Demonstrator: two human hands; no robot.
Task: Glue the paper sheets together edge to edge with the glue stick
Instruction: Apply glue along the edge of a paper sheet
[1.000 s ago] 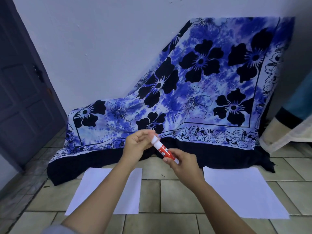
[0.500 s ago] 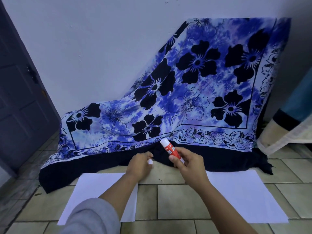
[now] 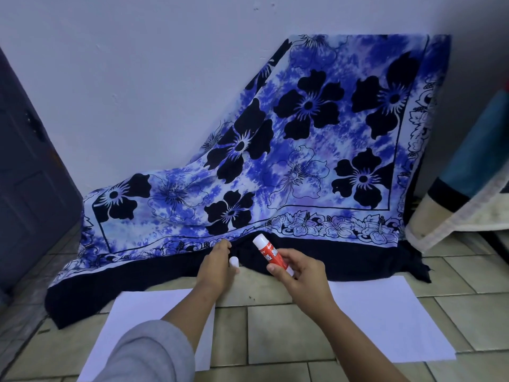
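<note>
Two white paper sheets lie apart on the tiled floor, the left sheet (image 3: 143,323) partly under my left forearm and the right sheet (image 3: 385,321) beyond my right wrist. My right hand (image 3: 300,274) grips a red and white glue stick (image 3: 268,252), uncapped, tilted up and to the left. My left hand (image 3: 216,267) holds the small white cap (image 3: 234,261) low, by the dark hem of the cloth. Both hands hover between the two sheets, a little behind them.
A blue cloth with black flowers (image 3: 303,150) hangs down the white wall and spreads onto the floor behind the sheets. A dark door (image 3: 24,175) stands at the left. Folded fabric (image 3: 462,194) sits at the right edge.
The cap has come off the glue stick. My left hand has carried it down and away towards the floor, while my right hand keeps the stick.
</note>
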